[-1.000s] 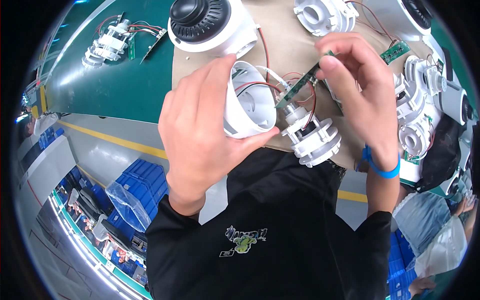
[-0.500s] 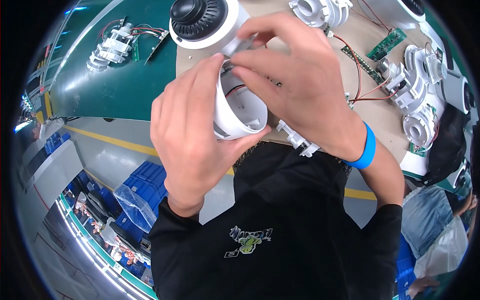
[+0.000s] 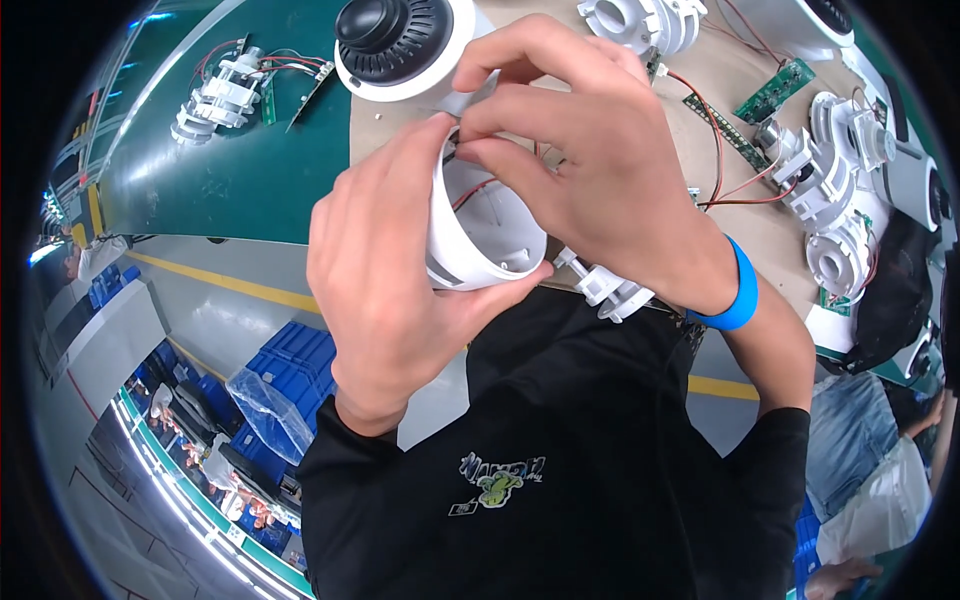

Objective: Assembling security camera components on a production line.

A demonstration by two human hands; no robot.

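Housing (image 3: 476, 240) between left hand (image 3: 375, 250) and right (image 3: 600, 165)

Holding a white cylindrical housing (image 3: 482, 236) mid-frame in the left hand (image 3: 375, 260), with the right hand (image 3: 600, 155) curled at its upper rim.

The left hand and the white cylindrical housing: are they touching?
Touching. The head view shows the left hand wrapped around the white cylindrical housing, with its thumb against the lower edge.
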